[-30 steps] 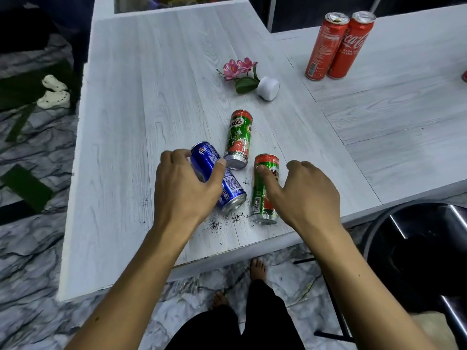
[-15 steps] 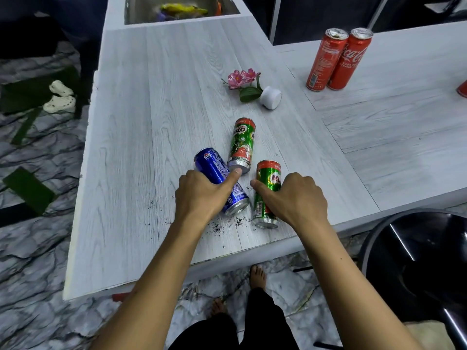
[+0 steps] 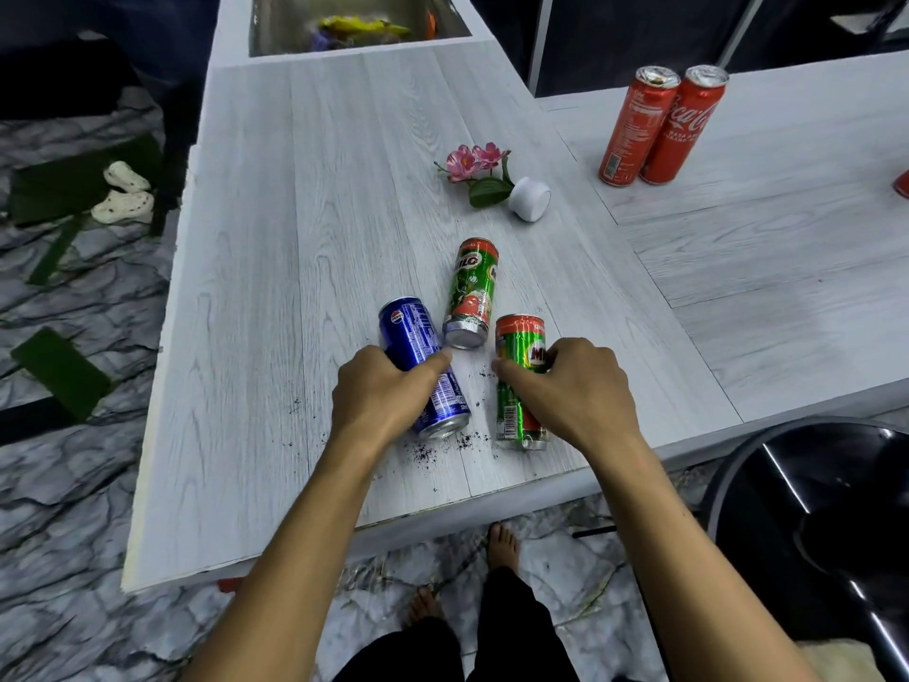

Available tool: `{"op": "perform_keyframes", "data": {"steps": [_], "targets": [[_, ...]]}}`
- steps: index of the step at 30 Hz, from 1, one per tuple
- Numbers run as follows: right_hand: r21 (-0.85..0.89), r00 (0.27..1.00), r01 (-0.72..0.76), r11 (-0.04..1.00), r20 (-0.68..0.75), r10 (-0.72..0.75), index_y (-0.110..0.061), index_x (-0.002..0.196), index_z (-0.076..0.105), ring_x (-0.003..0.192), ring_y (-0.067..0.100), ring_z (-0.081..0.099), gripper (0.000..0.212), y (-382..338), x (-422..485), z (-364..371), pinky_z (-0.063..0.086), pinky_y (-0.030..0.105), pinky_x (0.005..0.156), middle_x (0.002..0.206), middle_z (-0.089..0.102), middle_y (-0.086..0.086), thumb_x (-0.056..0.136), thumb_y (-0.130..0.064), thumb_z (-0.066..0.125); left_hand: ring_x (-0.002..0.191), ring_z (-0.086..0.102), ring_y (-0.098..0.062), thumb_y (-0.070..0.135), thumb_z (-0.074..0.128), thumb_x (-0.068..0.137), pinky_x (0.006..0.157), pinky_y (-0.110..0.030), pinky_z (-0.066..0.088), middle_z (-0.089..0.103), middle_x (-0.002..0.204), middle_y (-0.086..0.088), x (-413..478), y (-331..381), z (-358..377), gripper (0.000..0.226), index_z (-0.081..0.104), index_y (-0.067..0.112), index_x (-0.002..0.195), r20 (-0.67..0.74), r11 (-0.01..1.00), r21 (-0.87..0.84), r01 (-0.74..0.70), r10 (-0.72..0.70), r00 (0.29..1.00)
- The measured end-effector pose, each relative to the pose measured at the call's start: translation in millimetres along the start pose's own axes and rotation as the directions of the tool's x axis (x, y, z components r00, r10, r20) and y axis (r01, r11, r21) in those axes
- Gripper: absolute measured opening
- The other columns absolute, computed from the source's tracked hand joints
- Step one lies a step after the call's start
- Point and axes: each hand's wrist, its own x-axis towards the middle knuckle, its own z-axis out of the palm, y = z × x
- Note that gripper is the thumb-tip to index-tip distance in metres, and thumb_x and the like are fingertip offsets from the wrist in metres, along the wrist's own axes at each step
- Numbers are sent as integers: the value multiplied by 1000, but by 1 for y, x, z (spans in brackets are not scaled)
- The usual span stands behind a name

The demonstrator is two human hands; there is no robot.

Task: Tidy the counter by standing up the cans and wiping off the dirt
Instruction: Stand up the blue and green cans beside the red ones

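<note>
Three cans lie on their sides near the front edge of the white wood-grain counter (image 3: 275, 297). My left hand (image 3: 383, 396) grips the blue Pepsi can (image 3: 410, 332) around its middle. My right hand (image 3: 570, 386) grips the nearer green Milo can (image 3: 519, 347), thumb on its left side. A second green Milo can (image 3: 472, 287) lies untouched just beyond, its base close to the blue can. Dark specks of dirt (image 3: 442, 447) are scattered on the counter around and in front of the two held cans.
A tipped white pot with pink flowers (image 3: 497, 182) lies further back. Two red Coca-Cola cans (image 3: 659, 125) stand upright at the right rear. A sink (image 3: 354, 27) holding items is at the far end. A black chair (image 3: 826, 524) stands at the lower right.
Both hands have closed down onto their cans, from open and hovering to gripping. The cans still lie on their sides. The camera has moved closer.
</note>
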Motion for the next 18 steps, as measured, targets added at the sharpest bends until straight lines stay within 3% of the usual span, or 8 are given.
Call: {"op": "perform_keyframes", "data": {"steps": [7,12,15,18], "targets": [[56,985,151,987,-96,-145,-20,88,62,68,9,60,46,-2,-17,-9,46,30,56,76,63,-11,81,-65,70,80,60,7,51,83,80,62,-15,42,59,89,27,-29,-3,-13,40,54,39,104,-20,977,-46,-209,209,978],[106,954,256,961,-191,-233,-19,109,66,77,14,65,51,2,-31,-11,50,31,63,94,72,-6,82,-61,74,89,66,1,47,86,78,71,-18,52,67,112,14,-49,-9,-14,60,61,27,129,-58,927,-13,-375,374,926],[144,937,305,941,-221,-270,-20,113,64,81,13,68,50,8,-38,-12,55,34,68,97,72,-7,82,-57,77,93,66,-2,44,87,78,74,-28,62,67,117,11,-58,-12,-14,63,60,27,132,-74,884,2,-468,467,881],[202,929,327,923,-247,-275,-21,116,62,84,10,68,50,13,-43,-14,58,38,70,100,71,-8,82,-55,78,98,64,1,42,89,77,77,-13,56,66,118,12,-63,-11,-11,64,59,30,132,-86,847,20,-531,530,843]]}}
